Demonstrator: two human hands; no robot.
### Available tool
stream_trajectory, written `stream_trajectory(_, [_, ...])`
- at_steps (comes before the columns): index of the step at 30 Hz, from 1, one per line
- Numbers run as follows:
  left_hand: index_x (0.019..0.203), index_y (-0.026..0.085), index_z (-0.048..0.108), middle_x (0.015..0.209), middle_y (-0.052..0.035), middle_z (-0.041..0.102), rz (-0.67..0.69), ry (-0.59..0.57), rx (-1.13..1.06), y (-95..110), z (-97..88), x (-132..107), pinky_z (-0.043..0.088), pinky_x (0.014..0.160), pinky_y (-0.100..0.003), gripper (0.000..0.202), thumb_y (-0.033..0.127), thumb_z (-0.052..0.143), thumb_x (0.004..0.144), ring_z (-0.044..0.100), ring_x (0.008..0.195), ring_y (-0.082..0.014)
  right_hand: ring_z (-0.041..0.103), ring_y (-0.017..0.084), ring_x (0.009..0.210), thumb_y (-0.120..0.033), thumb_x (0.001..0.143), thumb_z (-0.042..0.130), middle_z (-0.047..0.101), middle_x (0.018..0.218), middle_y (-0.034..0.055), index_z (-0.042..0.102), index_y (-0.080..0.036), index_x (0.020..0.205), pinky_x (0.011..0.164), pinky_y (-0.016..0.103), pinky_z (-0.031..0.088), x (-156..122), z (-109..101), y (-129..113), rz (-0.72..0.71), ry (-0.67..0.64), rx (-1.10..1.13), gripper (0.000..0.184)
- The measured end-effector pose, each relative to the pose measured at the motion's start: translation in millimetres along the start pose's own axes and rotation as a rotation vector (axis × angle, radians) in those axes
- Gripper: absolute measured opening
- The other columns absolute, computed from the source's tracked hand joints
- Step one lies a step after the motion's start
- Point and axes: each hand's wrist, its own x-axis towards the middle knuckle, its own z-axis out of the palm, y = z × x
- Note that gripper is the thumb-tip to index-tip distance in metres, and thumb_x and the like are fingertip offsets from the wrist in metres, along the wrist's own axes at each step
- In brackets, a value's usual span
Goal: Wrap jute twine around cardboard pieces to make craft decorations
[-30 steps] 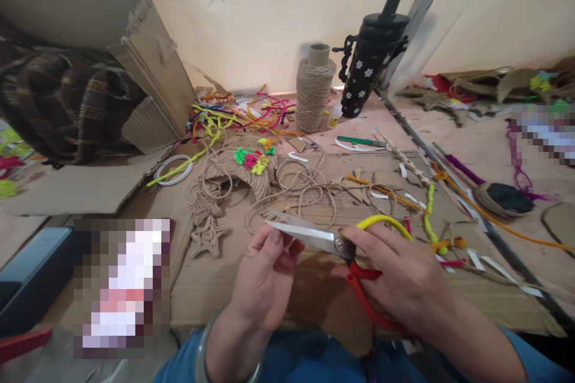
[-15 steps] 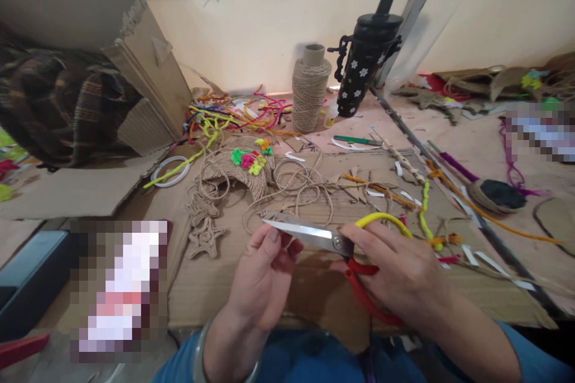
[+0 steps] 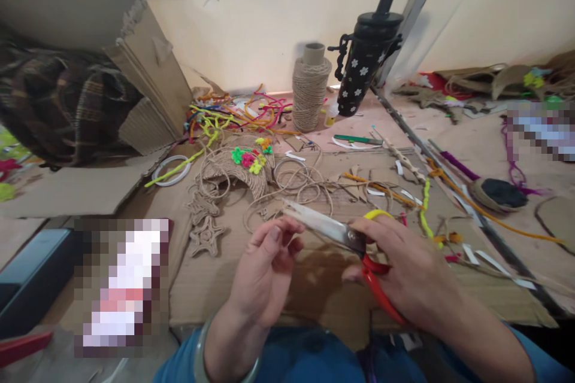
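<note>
My right hand [image 3: 413,269] is closed round the handles of a pair of scissors [image 3: 326,227], one yellow and one red. The blades point up and left, close above the fingertips of my left hand [image 3: 265,269]. Those fingers are curled with the thumb against them in a pinch; what they hold, if anything, is too small to make out. Beyond the hands lie loops of thin jute twine [image 3: 305,185]. Just behind my left hand is a jute-wrapped crescent [image 3: 242,167] with small coloured flowers, beside two jute stars [image 3: 207,236].
A spool of jute twine [image 3: 309,96] and a black flowered tumbler [image 3: 371,66] stand at the back. Coloured pipe cleaners [image 3: 251,111] are heaped near a cardboard box [image 3: 148,66]. A green cutter [image 3: 358,139] lies behind the twine. Paper scraps [image 3: 489,264] lie to the right.
The scissors and my right hand have shifted right, so the blade tips have moved away from over my left thumb. My left hand stays almost in place.
</note>
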Motion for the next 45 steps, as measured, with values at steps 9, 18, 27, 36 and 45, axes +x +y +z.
stream_trajectory(9, [0.068, 0.021, 0.074, 0.07, 0.0043, 0.072, 0.088, 0.106, 0.071, -3.1, -1.0, 1.1, 0.052, 0.069, -0.018, 0.024, 0.033, 0.088, 0.052, 0.063, 0.065, -0.007, 0.057, 0.022, 0.073, -0.039, 0.085, 0.059, 0.059, 0.08, 0.0066, 0.055, -0.015, 0.101, 0.065, 0.031, 0.045, -4.1, -1.5, 3.4, -0.103, 0.026, -0.135, 0.03])
stream_trajectory(18, [0.066, 0.021, 0.074, 0.075, 0.005, 0.073, 0.161, 0.086, 0.134, -5.2, -4.5, 2.3, 0.051, 0.074, -0.018, 0.018, 0.031, 0.086, 0.057, 0.063, 0.067, -0.0064, 0.058, 0.019, 0.071, -0.036, 0.088, 0.057, 0.063, 0.082, 0.0068, 0.056, -0.017, 0.102, 0.064, 0.029, 0.042, -1.9, -4.9, 4.5, -0.141, 0.043, -0.185, 0.024])
stream_trajectory(27, [0.065, 0.021, 0.074, 0.075, 0.0047, 0.072, 0.164, 0.106, 0.169, -6.0, -4.4, 2.6, 0.05, 0.074, -0.018, 0.019, 0.034, 0.086, 0.056, 0.061, 0.068, -0.0063, 0.058, 0.017, 0.065, -0.03, 0.089, 0.055, 0.064, 0.08, 0.0055, 0.056, -0.018, 0.102, 0.061, 0.027, 0.041, -1.5, -3.9, 7.7, -0.155, 0.049, -0.224, 0.018])
stream_trajectory(36, [0.065, 0.021, 0.074, 0.069, 0.0045, 0.069, 0.14, 0.086, 0.182, -5.2, -3.5, 2.8, 0.048, 0.07, -0.017, 0.017, 0.033, 0.084, 0.059, 0.059, 0.067, -0.0064, 0.059, 0.016, 0.06, -0.016, 0.086, 0.048, 0.066, 0.078, 0.004, 0.055, -0.02, 0.099, 0.053, 0.026, 0.037, -1.3, -3.2, 10.8, -0.163, 0.054, -0.256, 0.015])
stream_trajectory(45, [0.066, 0.02, 0.074, 0.078, -0.0001, 0.071, 0.077, 0.041, 0.131, -0.6, -0.1, 0.5, 0.049, 0.069, -0.02, 0.017, 0.032, 0.084, 0.059, 0.062, 0.078, -0.0114, 0.061, 0.016, 0.069, -0.044, 0.089, 0.052, 0.062, 0.078, 0.0039, 0.054, -0.017, 0.1, 0.059, 0.025, 0.044, -3.0, -1.2, 10.6, 0.001, 0.033, -0.067, 0.029])
